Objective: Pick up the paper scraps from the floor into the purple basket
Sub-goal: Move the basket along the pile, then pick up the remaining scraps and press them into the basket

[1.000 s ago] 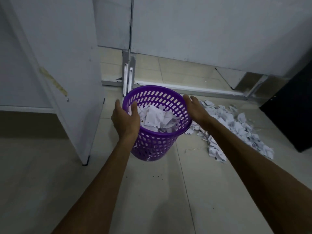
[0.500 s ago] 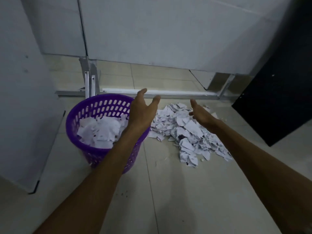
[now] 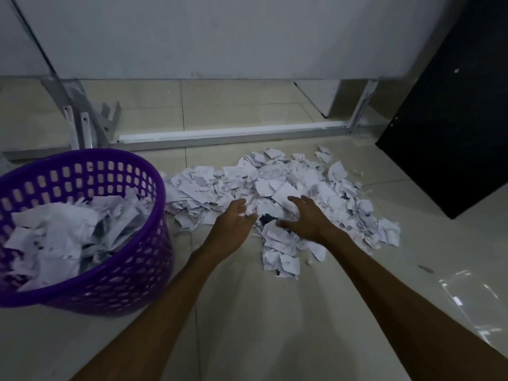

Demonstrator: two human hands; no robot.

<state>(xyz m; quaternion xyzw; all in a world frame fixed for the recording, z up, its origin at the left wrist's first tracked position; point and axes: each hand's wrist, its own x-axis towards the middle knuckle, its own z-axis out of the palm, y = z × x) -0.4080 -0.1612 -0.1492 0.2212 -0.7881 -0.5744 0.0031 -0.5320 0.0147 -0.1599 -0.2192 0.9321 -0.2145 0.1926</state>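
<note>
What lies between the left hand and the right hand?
In the head view, paper scraps of the floor pile lie between the left hand and the right hand.

Both bare forearms run from the near edge of the floor toward its far edge, converging. Left hand (image 3: pixel 233 220) is on the left, palm turned inward toward the other, fingers loosely bent and blurred at the tips, thumb up. Right hand (image 3: pixel 305 218) sits just beside it, palm down and slightly inward, fingers spread and gently arched, thumb pointing toward the left hand. Small gap between the two hands; they face each other in a cupping pose. Neither hand grips anything. Wrists roughly straight, both at about the same height.
</note>
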